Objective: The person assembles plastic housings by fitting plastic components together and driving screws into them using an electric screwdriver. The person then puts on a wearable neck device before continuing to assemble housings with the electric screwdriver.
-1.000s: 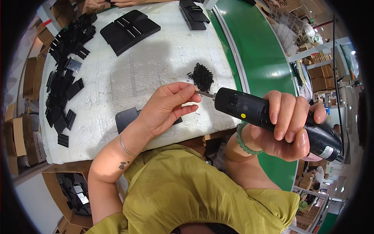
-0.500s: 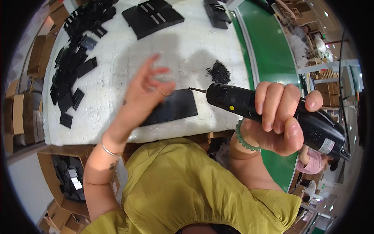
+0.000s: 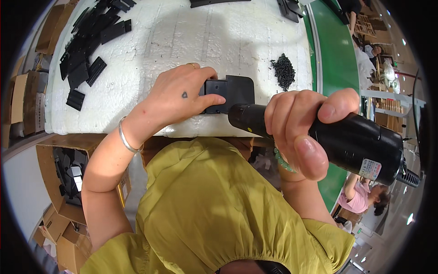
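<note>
My right hand (image 3: 303, 121) is wrapped round a black electric screwdriver (image 3: 362, 141), held tilted with its front end toward the left. Its bit does not show, and its nose is close beside a flat black plate (image 3: 242, 91) with rounded corners. On the plate's left part sits a smaller black bracket-like piece (image 3: 216, 97) with a dark round spot, perhaps a screw or hole. Thumb and fingers of my left hand (image 3: 178, 93) grip this piece, hiding its left end. A heap of small black screws (image 3: 284, 72) lies beyond the screwdriver.
Many black parts (image 3: 80, 57) are piled along the table's left side. More black pieces (image 3: 289, 9) lie at the far right. Below the left edge stands a cardboard box (image 3: 52, 176) holding black parts. A green surface (image 3: 337, 68) runs along the right; people are beyond it.
My left hand has come down from above the plate and closed on the bracket-like piece. The screwdriver's nose has moved lower, beside the plate, and its bit has gone out of sight.
</note>
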`<state>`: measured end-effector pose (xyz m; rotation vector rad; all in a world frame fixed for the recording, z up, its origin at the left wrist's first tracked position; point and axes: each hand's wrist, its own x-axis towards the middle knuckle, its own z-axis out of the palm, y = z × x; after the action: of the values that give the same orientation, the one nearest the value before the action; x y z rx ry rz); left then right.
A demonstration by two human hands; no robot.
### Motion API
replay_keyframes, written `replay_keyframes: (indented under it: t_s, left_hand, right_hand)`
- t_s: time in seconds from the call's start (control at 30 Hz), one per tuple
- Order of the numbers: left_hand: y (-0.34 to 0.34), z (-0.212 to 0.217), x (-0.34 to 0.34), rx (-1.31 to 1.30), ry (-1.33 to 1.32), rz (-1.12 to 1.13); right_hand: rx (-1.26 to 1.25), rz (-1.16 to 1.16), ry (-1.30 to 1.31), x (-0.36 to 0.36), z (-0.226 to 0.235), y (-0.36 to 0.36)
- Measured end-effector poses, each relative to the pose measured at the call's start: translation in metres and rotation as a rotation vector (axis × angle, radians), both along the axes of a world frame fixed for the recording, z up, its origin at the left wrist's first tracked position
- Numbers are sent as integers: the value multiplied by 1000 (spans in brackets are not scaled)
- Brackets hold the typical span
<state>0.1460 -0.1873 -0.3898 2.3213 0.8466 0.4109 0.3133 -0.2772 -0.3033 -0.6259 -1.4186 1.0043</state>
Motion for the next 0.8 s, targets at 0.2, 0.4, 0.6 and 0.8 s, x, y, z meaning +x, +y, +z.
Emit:
replay_keyframes:
  t_s: [0.2, 0.4, 0.6, 0.8]
  left_hand:
    - [-2, -3, 3, -28, -12, 53]
    - [-3, -2, 2, -73, 9, 66]
    - [-5, -2, 1, -141, 18, 48]
    - [-2, -3, 2, -80, -6, 78]
  right_hand:
    - [-42, -36, -31, -11, 0, 3]
    - [-41, -35, -135, -25, 3, 2]
    - [-42, -58, -159, -29, 1, 3]
    - [-48, -9, -146, -26, -2, 6]
